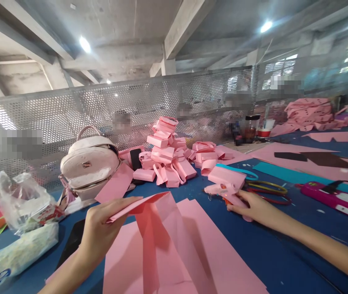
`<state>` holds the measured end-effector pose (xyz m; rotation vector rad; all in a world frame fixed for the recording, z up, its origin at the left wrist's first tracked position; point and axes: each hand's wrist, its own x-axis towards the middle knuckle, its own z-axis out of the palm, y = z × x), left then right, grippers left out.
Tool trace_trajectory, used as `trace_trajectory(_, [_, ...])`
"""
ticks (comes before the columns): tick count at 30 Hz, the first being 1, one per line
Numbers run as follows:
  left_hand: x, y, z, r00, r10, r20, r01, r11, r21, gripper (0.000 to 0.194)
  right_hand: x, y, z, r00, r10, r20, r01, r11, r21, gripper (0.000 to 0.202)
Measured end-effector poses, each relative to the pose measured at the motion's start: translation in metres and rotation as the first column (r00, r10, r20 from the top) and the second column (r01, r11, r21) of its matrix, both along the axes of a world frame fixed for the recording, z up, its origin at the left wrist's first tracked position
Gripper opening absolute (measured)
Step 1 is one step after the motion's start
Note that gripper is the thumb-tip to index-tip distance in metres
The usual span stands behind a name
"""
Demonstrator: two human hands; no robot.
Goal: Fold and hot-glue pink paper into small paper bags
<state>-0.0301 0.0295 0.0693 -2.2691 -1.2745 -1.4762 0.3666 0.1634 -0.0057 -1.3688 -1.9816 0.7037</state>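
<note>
My left hand [105, 220] pinches the edge of a folded sheet of pink paper [161, 237], which stands partly raised with its creased inner side showing. Flat pink sheets [223, 241] lie beneath it on the blue tabletop. Off to the right, my right hand [243, 206] is closed around the handle of a pink glue gun [223, 191]; its nozzle points left. Just behind the glue gun rests a folded pink paper piece [226, 176]. Farther back rises a heap of pink paper boxes [164, 157], some with looped strips.
A cream backpack [90, 163] and a clear plastic bag [23, 204] stand at the left. A magenta power strip [333, 200] and scissors [268, 192] lie at the right. Behind them are a dark jar [250, 128] and a perforated metal screen [149, 98].
</note>
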Motion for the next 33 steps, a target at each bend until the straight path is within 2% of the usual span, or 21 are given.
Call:
trace_trajectory(3, [0.0,-0.001,-0.004,1.0,0.006,-0.008,-0.007,1.0,-0.027,0.02,0.002,-0.009,-0.001,0.996,0.001,0.085,0.002,0.999,-0.035,0.051])
trace_trajectory(5, [-0.001,-0.001,-0.008,1.0,0.02,-0.018,-0.021,0.997,-0.073,0.022,0.004,-0.013,0.002,0.99,0.018,0.143,-0.014,1.0,-0.024,0.051])
trace_trajectory(7, [0.0,-0.002,-0.011,0.999,0.027,-0.018,-0.028,0.995,-0.1,0.023,0.008,-0.017,0.011,0.978,0.011,0.209,-0.014,1.0,0.009,0.048])
trace_trajectory(9, [0.001,-0.002,-0.013,1.0,0.026,-0.003,-0.026,0.995,-0.097,0.024,0.011,-0.024,0.026,0.971,-0.063,0.233,0.039,0.994,0.104,0.041])
trace_trajectory(10, [0.002,-0.003,-0.013,1.0,0.025,0.007,-0.024,0.996,-0.087,0.023,0.011,-0.03,0.036,0.971,-0.129,0.2,0.093,0.979,0.183,0.036])
trace_trajectory(11, [0.003,-0.003,-0.013,1.0,0.026,0.016,-0.025,0.997,-0.074,0.023,0.011,-0.037,0.046,0.968,-0.211,0.135,0.166,0.944,0.287,0.035])
trace_trajectory(12, [0.004,-0.004,-0.012,0.999,0.026,0.022,-0.025,0.998,-0.063,0.023,0.009,-0.045,0.056,0.97,-0.237,0.054,0.199,0.904,0.379,0.037])
trace_trajectory(13, [0.005,-0.004,-0.012,0.999,0.026,0.026,-0.025,0.999,-0.049,0.023,0.005,-0.055,0.065,0.974,-0.224,-0.04,0.218,0.869,0.443,0.034])
trace_trajectory(14, [0.005,-0.005,-0.011,0.999,0.026,0.028,-0.025,0.999,-0.034,0.023,0.0,-0.065,0.073,0.979,-0.168,-0.116,0.203,0.859,0.47,0.035])
trace_trajectory(16, [0.006,-0.006,-0.011,0.999,0.024,0.025,-0.024,1.0,-0.014,0.023,-0.013,-0.086,0.083,0.993,0.015,-0.116,0.03,0.926,0.376,0.034])
trace_trajectory(18, [0.007,-0.008,-0.011,1.0,0.016,0.02,-0.016,1.0,-0.002,0.024,-0.03,-0.1,0.083,0.982,0.173,-0.082,-0.154,0.968,0.199,0.035])
trace_trajectory(20, [0.008,-0.009,-0.011,1.0,0.004,0.011,-0.004,1.0,0.005,0.024,-0.05,-0.104,0.074,0.952,0.288,-0.106,-0.29,0.957,0.0,0.029])
trace_trajectory(22, [0.009,-0.01,-0.011,1.0,-0.004,0.0,0.004,1.0,0.018,0.025,-0.069,-0.1,0.063,0.908,0.363,-0.21,-0.391,0.914,-0.11,0.029])
trace_trajectory(24, [0.009,-0.011,-0.011,1.0,-0.009,-0.012,0.009,0.999,0.041,0.026,-0.087,-0.091,0.053,0.873,0.385,-0.3,-0.438,0.889,-0.132,0.031])
trace_trajectory(27, [0.01,-0.012,-0.011,0.999,-0.026,-0.042,0.03,0.995,0.098,0.028,-0.111,-0.079,0.048,0.84,0.383,-0.385,-0.425,0.905,-0.028,0.028])
trace_trajectory(33, [0.007,-0.01,-0.012,0.996,-0.048,-0.076,0.061,0.984,0.17,0.035,-0.135,-0.072,0.057,0.756,0.357,-0.548,-0.452,0.891,-0.043,0.038])
